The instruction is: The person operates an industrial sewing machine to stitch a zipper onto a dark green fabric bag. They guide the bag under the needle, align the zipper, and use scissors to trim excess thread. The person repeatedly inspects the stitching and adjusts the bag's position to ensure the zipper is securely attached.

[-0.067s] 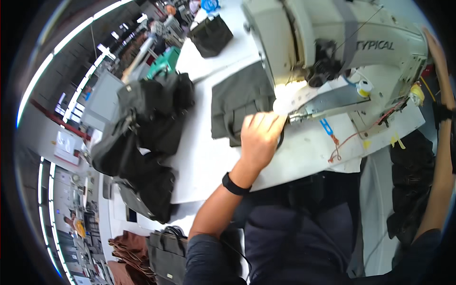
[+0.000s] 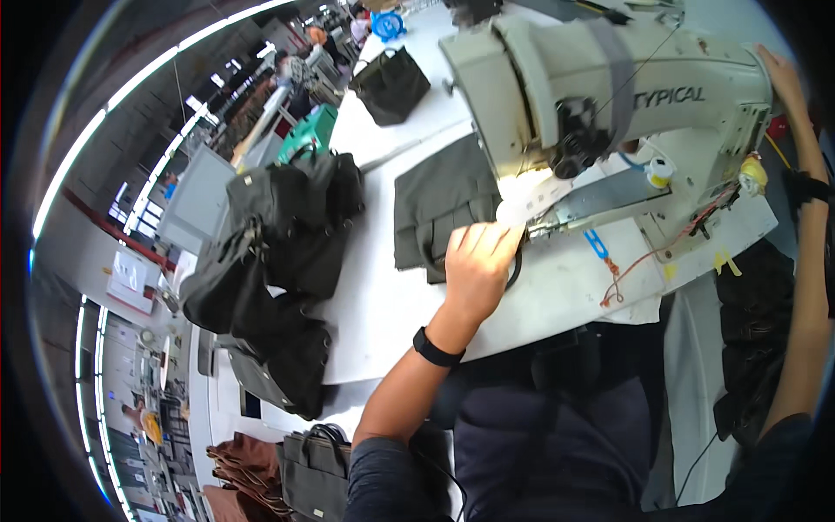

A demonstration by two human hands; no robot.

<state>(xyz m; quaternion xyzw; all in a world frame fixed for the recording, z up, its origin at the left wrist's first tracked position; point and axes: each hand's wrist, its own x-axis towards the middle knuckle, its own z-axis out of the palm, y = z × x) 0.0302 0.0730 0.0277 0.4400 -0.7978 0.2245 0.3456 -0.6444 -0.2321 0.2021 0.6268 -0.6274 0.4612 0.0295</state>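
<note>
While lights (image 2: 143,75) glow, a white table (image 2: 374,322) bears bags (image 2: 442,196).

Marking: dark capital lettering (image 2: 670,97) | On: pale sewing machine (image 2: 648,68)

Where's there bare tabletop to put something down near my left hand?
Bare white tabletop lies between the heaped dark bags and the dark fabric piece by your left hand. A smaller patch sits between that hand and the blue tag, along the front edge. It's crowded beside the sewing machine, where hand and fabric piece sit close together.
</note>
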